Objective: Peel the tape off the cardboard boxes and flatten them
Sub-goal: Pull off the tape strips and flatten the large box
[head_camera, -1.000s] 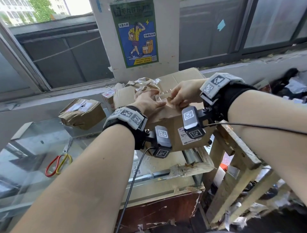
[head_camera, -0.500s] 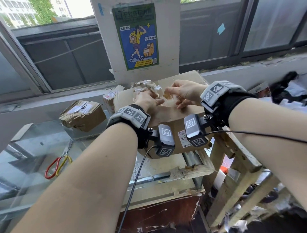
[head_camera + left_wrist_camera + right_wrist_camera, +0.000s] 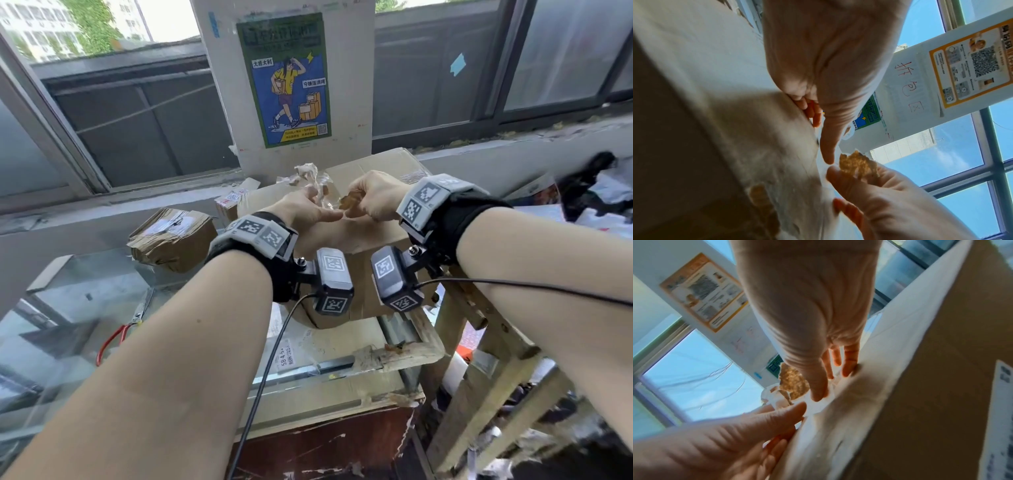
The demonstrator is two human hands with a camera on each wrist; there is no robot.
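Note:
A brown cardboard box [image 3: 346, 236] stands on the glass counter's right end, under both my hands. My right hand [image 3: 352, 209] pinches a clear tape strip [image 3: 351, 202] with brown cardboard fibres stuck to it, lifted a little above the box top. In the right wrist view the strip [image 3: 793, 382] sits behind the thumb, and the fingers [image 3: 849, 363] touch the box [image 3: 931, 402]. My left hand [image 3: 325, 206] meets it thumb to thumb and pinches the same strip lower down. Its curled fingers [image 3: 807, 107] lie against the box [image 3: 735, 129]. Where the strip joins the box is hidden.
A wad of peeled tape [image 3: 306, 171] lies on a larger box behind. A crushed box [image 3: 171, 236] and a small labelled box [image 3: 227, 205] sit at the left. Red-handled scissors [image 3: 116, 335] lie on the glass counter [image 3: 85, 291]. A wooden frame [image 3: 479, 377] stands to the right.
Both hands have risen off the box top and drawn together. The right hand has pulled the tape strip up, and the left thumb has come across to it.

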